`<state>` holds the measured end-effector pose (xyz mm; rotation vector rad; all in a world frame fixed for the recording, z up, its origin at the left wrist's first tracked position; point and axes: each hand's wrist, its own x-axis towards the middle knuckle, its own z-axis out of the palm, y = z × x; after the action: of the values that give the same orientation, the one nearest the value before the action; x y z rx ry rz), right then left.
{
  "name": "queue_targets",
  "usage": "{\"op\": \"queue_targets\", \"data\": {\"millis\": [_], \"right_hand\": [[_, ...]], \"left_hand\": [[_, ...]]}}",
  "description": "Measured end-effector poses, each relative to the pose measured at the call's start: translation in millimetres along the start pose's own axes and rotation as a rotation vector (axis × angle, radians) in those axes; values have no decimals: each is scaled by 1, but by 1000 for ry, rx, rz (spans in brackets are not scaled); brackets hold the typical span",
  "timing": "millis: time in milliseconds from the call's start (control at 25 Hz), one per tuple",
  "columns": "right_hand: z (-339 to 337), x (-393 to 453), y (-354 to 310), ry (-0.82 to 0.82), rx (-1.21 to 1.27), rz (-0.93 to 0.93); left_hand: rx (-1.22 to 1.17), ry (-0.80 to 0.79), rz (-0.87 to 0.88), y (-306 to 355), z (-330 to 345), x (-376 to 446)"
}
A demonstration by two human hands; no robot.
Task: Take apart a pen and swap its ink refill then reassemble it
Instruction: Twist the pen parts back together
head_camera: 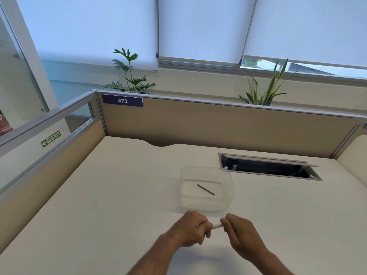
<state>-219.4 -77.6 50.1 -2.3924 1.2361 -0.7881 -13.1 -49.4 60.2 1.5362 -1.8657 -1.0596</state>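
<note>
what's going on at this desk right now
A person grips a slim white pen with both hands, left hand and right hand, one at each end, above the cream desk. Just beyond, a thin dark ink refill lies alone in a clear plastic container. Whether the pen is apart yet cannot be seen.

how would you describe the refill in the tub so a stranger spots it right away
On the white desk, just beyond the two hands, sits a clear plastic tub. The refill lies diagonally on its floor: a thin dark rod, the only thing inside.
</note>
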Motion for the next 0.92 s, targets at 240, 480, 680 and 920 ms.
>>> {"op": "queue_targets", "data": {"millis": [240, 480, 680, 920], "right_hand": [[3, 2, -5, 43, 34, -26], [11, 8, -14, 5, 217, 337], [11, 13, -16, -95, 530, 692], [6, 12, -16, -39, 459, 528]], "left_hand": [[-26, -65, -8, 1, -1, 0], [68, 187, 81, -6, 1, 4], [162, 354, 151, -6, 6, 4], [179, 307, 161, -3, 6, 2]]}}
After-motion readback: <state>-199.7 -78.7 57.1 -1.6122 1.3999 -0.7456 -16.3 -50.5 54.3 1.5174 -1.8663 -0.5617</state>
